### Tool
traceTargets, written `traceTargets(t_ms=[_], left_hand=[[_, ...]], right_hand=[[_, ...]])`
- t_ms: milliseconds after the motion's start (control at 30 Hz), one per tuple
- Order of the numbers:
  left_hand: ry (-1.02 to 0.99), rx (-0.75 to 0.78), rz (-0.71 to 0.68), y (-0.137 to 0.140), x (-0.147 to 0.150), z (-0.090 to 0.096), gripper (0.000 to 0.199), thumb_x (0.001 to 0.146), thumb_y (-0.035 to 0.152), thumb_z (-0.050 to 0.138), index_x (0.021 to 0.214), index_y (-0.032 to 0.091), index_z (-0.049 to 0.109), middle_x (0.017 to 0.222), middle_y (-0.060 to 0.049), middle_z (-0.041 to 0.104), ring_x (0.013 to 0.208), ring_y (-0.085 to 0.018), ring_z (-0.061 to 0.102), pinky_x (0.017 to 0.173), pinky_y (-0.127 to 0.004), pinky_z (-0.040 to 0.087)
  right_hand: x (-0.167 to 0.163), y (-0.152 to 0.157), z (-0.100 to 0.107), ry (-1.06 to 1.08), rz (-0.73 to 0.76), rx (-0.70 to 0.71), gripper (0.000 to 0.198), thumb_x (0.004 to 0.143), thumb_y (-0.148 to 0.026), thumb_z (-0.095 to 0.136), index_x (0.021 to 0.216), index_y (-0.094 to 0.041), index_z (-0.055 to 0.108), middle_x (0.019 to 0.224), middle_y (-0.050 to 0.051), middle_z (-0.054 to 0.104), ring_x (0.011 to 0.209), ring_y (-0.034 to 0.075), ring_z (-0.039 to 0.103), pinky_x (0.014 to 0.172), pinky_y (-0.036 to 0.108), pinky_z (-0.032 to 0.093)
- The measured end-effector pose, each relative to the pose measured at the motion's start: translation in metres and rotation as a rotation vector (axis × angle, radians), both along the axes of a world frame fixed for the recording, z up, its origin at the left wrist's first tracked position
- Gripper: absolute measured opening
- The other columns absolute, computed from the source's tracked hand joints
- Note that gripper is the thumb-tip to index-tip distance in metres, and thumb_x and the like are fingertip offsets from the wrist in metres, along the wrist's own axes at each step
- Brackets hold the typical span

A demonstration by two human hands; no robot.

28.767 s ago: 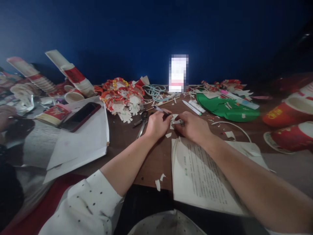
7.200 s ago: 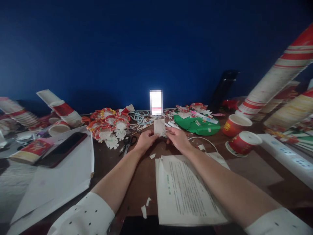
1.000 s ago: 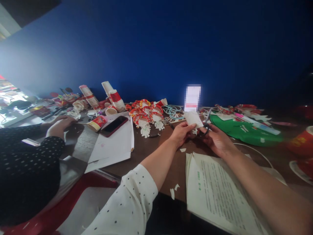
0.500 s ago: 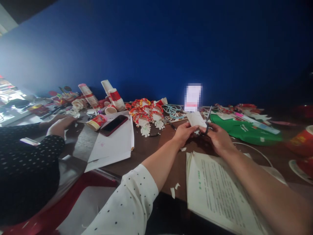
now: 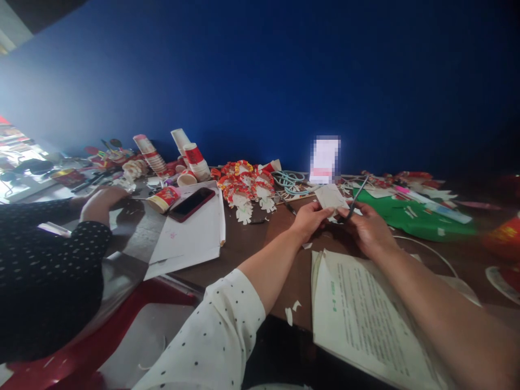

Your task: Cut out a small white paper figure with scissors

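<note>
My left hand [image 5: 312,219] pinches the lower edge of a white piece of paper [image 5: 330,196] between thumb and fingers. Closed around a pair of scissors [image 5: 353,201], my right hand [image 5: 371,230] is close beside it on the right. One dark scissor blade points up and away, near the paper's right edge; the handles are mostly hidden by my fingers. Whether the blades touch the paper I cannot tell. Beneath both hands is the brown table [image 5: 280,292], with small white paper scraps [image 5: 289,315] on it.
An open printed booklet [image 5: 361,314] lies before me. Behind are red-and-white paper crafts [image 5: 244,187], cables [image 5: 289,183] and a lit, blurred screen [image 5: 325,160]. Green sheet [image 5: 410,216] at right; phone [image 5: 192,205], white folder [image 5: 190,238] and paper cups [image 5: 195,162] at left, beside a co-worker's hand [image 5: 103,203].
The scissors have tilted further to the right, their blade leaning away from the paper. My left hand still holds the paper. The whole view has shifted slightly.
</note>
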State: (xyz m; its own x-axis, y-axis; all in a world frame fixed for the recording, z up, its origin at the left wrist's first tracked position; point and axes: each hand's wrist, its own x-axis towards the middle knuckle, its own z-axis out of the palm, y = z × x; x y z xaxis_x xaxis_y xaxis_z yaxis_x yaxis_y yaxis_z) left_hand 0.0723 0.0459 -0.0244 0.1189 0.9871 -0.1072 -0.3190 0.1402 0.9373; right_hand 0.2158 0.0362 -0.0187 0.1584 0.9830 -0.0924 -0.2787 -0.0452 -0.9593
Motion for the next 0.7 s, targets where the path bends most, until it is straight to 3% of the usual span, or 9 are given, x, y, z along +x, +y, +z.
traceTargets(t_ms=[200, 433, 700], left_hand=[[0.008, -0.037, 0.004, -0.003, 0.0, 0.001, 0.022, 0.07, 0.025, 0.087, 0.079, 0.015, 0.069, 0.06, 0.002, 0.061, 0.046, -0.004, 0.043, 0.048, -0.019, 0.033], [-0.029, -0.056, -0.001, -0.004, 0.001, 0.007, 0.011, 0.078, 0.015, 0.079, 0.078, 0.014, 0.068, 0.067, -0.001, 0.066, 0.055, -0.008, 0.057, 0.052, -0.019, 0.045], [-0.002, -0.049, 0.044, -0.006, 0.003, 0.01, 0.011, 0.076, 0.011, 0.079, 0.077, 0.013, 0.068, 0.07, -0.001, 0.068, 0.055, -0.008, 0.058, 0.054, -0.02, 0.048]], right_hand=[[-0.001, -0.003, 0.002, -0.03, -0.016, -0.029, 0.058, 0.047, -0.033, 0.096, 0.095, -0.025, 0.065, 0.062, -0.004, 0.067, 0.051, 0.015, 0.06, 0.042, 0.024, 0.043], [-0.003, -0.003, 0.004, -0.074, -0.114, -0.004, 0.062, 0.048, -0.041, 0.094, 0.099, -0.021, 0.064, 0.063, -0.003, 0.066, 0.063, 0.018, 0.066, 0.048, 0.023, 0.042], [-0.002, -0.003, -0.001, -0.101, -0.071, 0.011, 0.058, 0.051, -0.039, 0.091, 0.1, -0.022, 0.064, 0.067, -0.002, 0.066, 0.066, 0.019, 0.065, 0.051, 0.024, 0.042]])
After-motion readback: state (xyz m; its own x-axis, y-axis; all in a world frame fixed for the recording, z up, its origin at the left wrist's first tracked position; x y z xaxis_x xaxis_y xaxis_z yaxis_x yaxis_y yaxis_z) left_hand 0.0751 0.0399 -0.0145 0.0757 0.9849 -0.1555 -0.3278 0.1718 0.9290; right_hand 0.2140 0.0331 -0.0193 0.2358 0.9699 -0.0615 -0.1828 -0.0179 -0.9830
